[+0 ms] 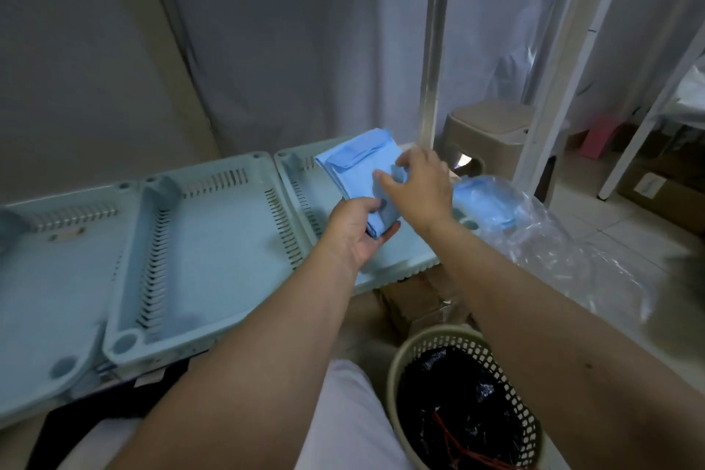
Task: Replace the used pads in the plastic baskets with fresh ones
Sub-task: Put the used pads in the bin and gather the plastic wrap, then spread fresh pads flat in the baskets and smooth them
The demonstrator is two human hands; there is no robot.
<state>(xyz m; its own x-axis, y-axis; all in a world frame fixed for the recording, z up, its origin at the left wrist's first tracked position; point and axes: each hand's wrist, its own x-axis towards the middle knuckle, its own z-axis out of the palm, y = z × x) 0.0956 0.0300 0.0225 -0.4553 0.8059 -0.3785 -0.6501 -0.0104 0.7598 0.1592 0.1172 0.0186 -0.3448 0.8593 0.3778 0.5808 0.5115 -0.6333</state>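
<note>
From the head view, I am holding a folded blue pad [358, 172] up over the right-hand basket [293, 179], the last of three pale plastic baskets lying side by side. My left hand [358, 229] is gripping the pad's near lower corner, thumb on top and fingers curled underneath. My right hand [416, 187] is pinching the pad's right edge, fingertips [398, 164] curled over a fold.

The relation I am watching is this: the pad's long axis is running away from me and to the left, from my left hand's grip up to the far corner, while the basket directly beneath it is lying with its long axis roughly the same way. So the pad is sitting ahead of and above the left grip, and just left of the right pinch. I judge that the right hand is the better placed to peel a fold open, with the left hand anchoring.

The middle basket [213, 240] and the left basket [45, 271] are lying further to my left, well apart from both hands. A clear bag of more blue pads [492, 202] is resting just beyond my right wrist, and a lined waste bin [457, 404] is standing below my right forearm.
</note>
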